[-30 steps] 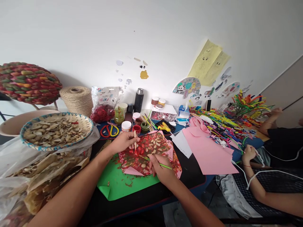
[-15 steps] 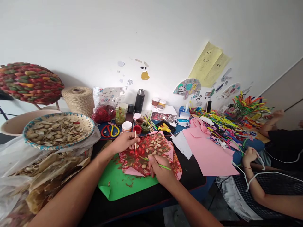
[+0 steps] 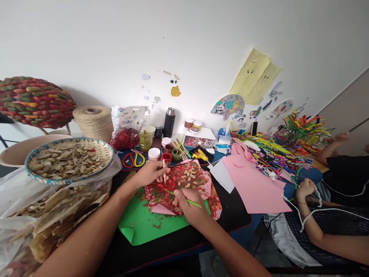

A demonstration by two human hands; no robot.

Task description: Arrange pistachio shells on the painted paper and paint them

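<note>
My left hand (image 3: pixel 152 173) pinches a slim wooden stick (image 3: pixel 164 171) upright, its red lower end at the paint-smeared sheet (image 3: pixel 155 198). In my right hand (image 3: pixel 188 206) is a green-handled paintbrush (image 3: pixel 194 203), tilted, its tip close to the stick's lower end. Whether the two touch I cannot tell. Red-painted pieces lie around the tips, and pale nutshells (image 3: pixel 188 175) rest on the sheet's upper right. Beneath is a green sheet (image 3: pixel 152 231). Just behind stand an open red paint jar (image 3: pixel 167 157) and a dark green one (image 3: pixel 177 155).
A basket of shells (image 3: pixel 27 163) and a twine spool (image 3: pixel 93 123) stand left. Scissors (image 3: pixel 133 159), a black flask (image 3: pixel 170 124) and a yellow glue gun (image 3: pixel 200 154) are behind. Pink paper (image 3: pixel 259 188) lies right, near another person's hand (image 3: pixel 305 188).
My right hand has moved a little left, bringing the paintbrush tip nearer the stick's lower end. My left hand stays almost in place, and the view has shifted slightly.
</note>
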